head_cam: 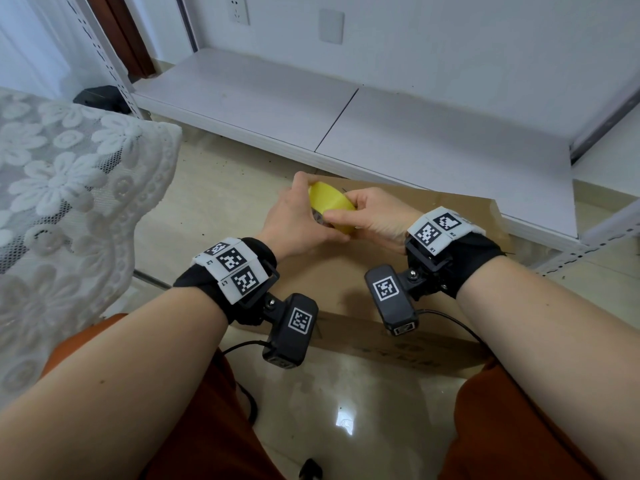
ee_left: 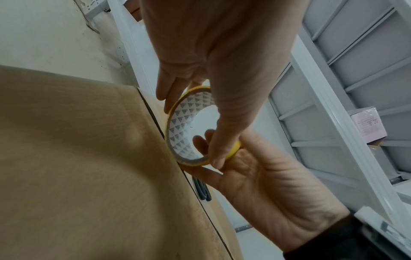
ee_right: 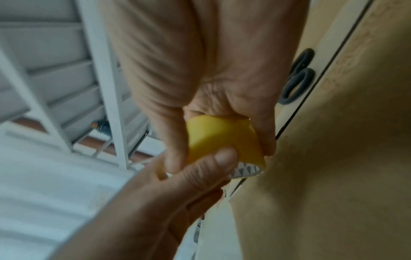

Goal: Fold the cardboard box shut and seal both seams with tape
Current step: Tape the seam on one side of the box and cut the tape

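— Orange trousers [head_cam: 194, 427] down at the bottom, both knees apart, and then the two forearms with those black wrist cameras [head_cam: 289, 327]. What's in the hands?

— Yellow tape roll [head_cam: 334, 206], held up over the cardboard box [head_cam: 346, 278]. Left hand [head_cam: 294, 223] has its fingers curled round the far rim and the thumb on the near side. Right hand [head_cam: 374, 216] pinches the roll's outer face, thumb pressed flat on the yellow.

— And the box itself?

— On the floor between the knees, brown top flaps lying flat, its far edge tucked just under the low white shelf [head_cam: 415, 133]. From the left wrist you see a dark seam line running along the flap.

— Anything else about?

— Black scissors [ee_right: 298, 77] lying beside the box, handles showing. Glossy tile floor [head_cam: 329, 410], a lace-covered seat [head_cam: 69, 188] to the left, and a wall socket [head_cam: 239, 10] up behind the shelf.
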Motion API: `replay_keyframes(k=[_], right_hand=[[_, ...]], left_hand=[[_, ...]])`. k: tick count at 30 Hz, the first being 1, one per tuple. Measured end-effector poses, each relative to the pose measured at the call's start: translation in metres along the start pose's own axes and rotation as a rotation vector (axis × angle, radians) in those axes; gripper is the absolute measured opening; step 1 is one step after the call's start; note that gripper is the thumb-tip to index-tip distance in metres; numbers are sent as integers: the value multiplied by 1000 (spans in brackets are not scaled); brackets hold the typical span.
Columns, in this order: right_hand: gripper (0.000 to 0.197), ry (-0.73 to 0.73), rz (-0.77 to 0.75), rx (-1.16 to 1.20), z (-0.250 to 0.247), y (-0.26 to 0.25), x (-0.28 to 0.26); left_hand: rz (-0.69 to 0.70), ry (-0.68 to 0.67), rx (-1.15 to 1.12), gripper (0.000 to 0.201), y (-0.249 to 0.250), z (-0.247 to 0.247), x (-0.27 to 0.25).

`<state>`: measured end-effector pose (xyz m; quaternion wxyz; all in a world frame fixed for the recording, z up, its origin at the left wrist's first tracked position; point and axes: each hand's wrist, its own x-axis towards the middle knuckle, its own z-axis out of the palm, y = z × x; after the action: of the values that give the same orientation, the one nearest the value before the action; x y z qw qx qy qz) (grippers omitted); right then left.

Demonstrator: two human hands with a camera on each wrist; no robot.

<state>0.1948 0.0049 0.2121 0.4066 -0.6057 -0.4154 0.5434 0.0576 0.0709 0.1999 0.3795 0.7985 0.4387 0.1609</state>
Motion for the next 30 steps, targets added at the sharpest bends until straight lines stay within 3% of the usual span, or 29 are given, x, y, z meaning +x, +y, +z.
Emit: replay_keyframes(k=[2,5,7,10,12,17,20,24,30], right_hand=[[44,18,10,-98,2,2,2],[52,-4,6,-117,2,2,2],[45,-16,-5,-127,2,-1,1],[19,-19,1,-132,0,0,0],[16,-16,-2,-93,1,0,-1],[60,50,-26,-146,5,3,3],[59,24,-32,-146,6,3,2],[73,-28,-29,-158,5,4,2],[82,51,-34,-127,6,4,1]], left_hand=[[2,-18,8,99,-1,1,-1],[14,-28,2,99,-1,2,-2],[19,-34,-18,100,-1,1,-1],[19,-43,-42,100,-2,0,-1],[13,-48,-69,101,-2,0,0],[13,-60,-90,102,-5,-2,3],[37,-86,-86,102,-6,-1,4],[56,-104,-94,104,-7,-1,5],[42,-114,-144,104,-5,-1,7]])
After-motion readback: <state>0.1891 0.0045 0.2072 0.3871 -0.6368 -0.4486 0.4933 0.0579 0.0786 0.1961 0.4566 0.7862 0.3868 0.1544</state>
